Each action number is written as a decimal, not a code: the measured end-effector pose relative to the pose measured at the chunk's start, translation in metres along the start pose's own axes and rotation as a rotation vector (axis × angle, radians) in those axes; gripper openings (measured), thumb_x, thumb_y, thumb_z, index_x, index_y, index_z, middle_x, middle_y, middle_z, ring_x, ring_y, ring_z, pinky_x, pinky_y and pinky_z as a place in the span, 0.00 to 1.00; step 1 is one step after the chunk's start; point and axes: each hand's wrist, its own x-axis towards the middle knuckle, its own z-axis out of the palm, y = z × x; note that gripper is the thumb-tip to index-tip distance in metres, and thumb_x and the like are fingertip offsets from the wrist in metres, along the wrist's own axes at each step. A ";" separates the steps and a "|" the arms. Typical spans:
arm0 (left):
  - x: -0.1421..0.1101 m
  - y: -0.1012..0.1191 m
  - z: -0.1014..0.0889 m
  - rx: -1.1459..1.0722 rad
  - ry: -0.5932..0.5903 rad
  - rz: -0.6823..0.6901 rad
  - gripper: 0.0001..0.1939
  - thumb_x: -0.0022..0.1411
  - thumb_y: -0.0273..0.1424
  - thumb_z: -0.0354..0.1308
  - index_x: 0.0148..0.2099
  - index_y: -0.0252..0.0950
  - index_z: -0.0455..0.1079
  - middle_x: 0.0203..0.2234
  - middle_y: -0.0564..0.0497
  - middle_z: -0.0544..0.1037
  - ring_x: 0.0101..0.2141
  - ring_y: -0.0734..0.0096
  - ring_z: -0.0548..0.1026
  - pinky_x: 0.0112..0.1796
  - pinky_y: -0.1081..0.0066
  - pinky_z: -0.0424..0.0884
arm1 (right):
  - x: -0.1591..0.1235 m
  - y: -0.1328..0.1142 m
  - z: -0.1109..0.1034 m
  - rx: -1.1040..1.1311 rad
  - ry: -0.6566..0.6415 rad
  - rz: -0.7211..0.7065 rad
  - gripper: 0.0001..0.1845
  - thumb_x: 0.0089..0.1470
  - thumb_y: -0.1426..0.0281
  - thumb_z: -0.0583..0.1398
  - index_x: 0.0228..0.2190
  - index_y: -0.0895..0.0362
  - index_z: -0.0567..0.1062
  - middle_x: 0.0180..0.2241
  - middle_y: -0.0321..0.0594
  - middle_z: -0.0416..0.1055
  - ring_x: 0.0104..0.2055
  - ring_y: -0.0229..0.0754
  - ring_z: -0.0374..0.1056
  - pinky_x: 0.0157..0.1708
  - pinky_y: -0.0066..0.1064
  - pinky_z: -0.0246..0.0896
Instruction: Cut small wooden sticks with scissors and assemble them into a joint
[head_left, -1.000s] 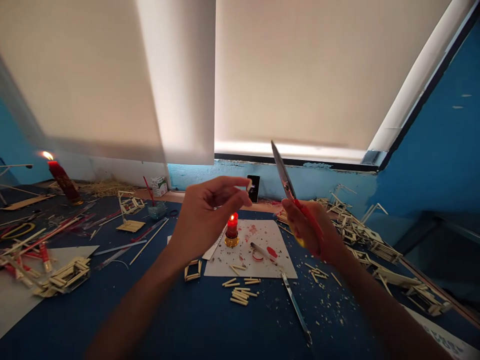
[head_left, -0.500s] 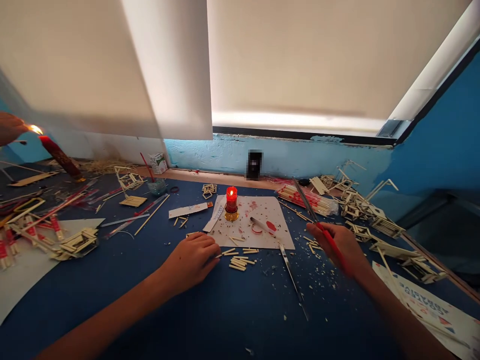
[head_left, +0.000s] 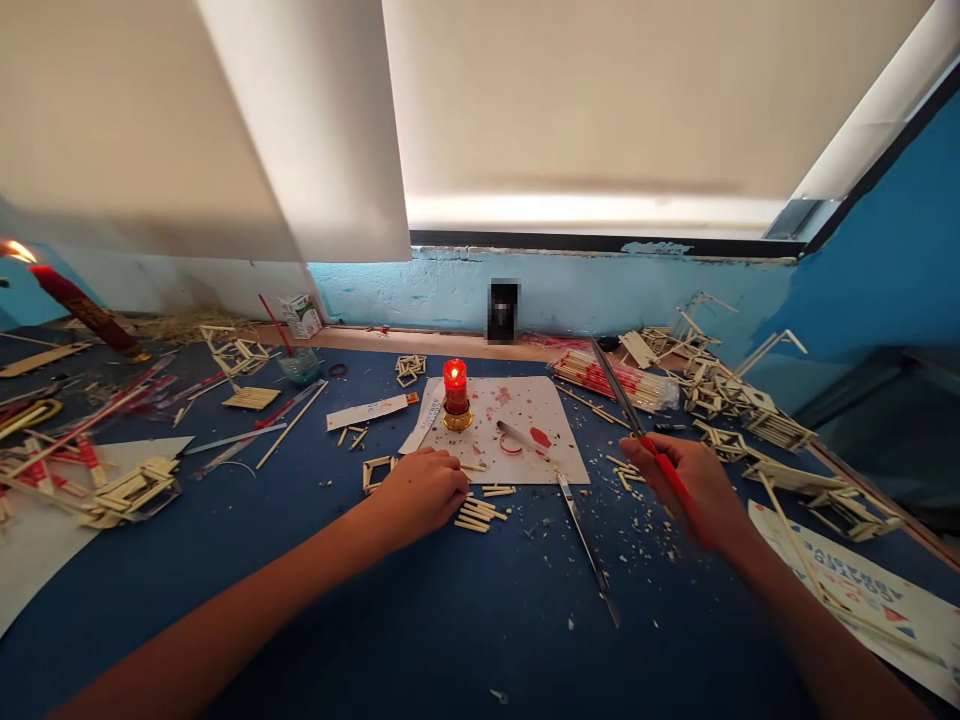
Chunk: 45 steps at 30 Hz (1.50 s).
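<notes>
Scissors (head_left: 660, 463) with red handles are grasped in my right hand (head_left: 696, 482), blades pointing away from me above the blue table (head_left: 517, 620). My left hand (head_left: 421, 490) is curled beside a cluster of short sticks (head_left: 478, 513); from here I can't tell whether it pinches one. Between them lies a slim metal tool (head_left: 584, 540); farther out, a lit red candle (head_left: 455, 388) stands on a white sheet (head_left: 551, 408).
</notes>
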 end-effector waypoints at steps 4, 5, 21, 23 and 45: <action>0.004 0.001 -0.001 -0.047 -0.002 -0.043 0.07 0.63 0.22 0.60 0.33 0.33 0.79 0.32 0.46 0.83 0.37 0.62 0.80 0.40 0.63 0.74 | -0.001 0.000 0.001 0.113 -0.031 0.003 0.32 0.56 0.40 0.61 0.21 0.54 0.65 0.19 0.33 0.59 0.21 0.37 0.55 0.22 0.30 0.48; 0.005 0.001 -0.004 -0.070 0.011 -0.060 0.07 0.61 0.22 0.61 0.32 0.33 0.79 0.31 0.46 0.83 0.35 0.62 0.80 0.38 0.64 0.74 | -0.001 -0.001 0.000 0.158 -0.048 0.003 0.31 0.57 0.40 0.60 0.22 0.54 0.65 0.20 0.33 0.59 0.21 0.37 0.55 0.21 0.30 0.49; 0.003 0.096 -0.145 -1.138 1.183 0.125 0.07 0.59 0.24 0.72 0.35 0.42 0.80 0.27 0.60 0.84 0.30 0.78 0.84 0.30 0.86 0.78 | -0.044 -0.141 0.002 0.398 -0.227 -0.482 0.28 0.64 0.41 0.52 0.43 0.50 0.74 0.38 0.43 0.73 0.38 0.48 0.68 0.36 0.38 0.67; 0.004 0.097 -0.145 -1.161 1.215 0.149 0.09 0.58 0.22 0.72 0.35 0.42 0.80 0.28 0.61 0.84 0.30 0.80 0.83 0.30 0.88 0.77 | -0.044 -0.162 0.001 0.352 -0.220 -0.542 0.29 0.62 0.40 0.53 0.42 0.51 0.73 0.35 0.43 0.72 0.34 0.46 0.67 0.31 0.36 0.65; 0.004 0.088 -0.127 -0.859 1.320 0.147 0.09 0.61 0.23 0.70 0.40 0.44 0.80 0.31 0.59 0.84 0.28 0.75 0.81 0.30 0.74 0.77 | -0.053 -0.163 0.009 0.289 -0.227 -0.461 0.29 0.64 0.44 0.55 0.59 0.43 0.70 0.52 0.46 0.75 0.51 0.57 0.72 0.47 0.48 0.73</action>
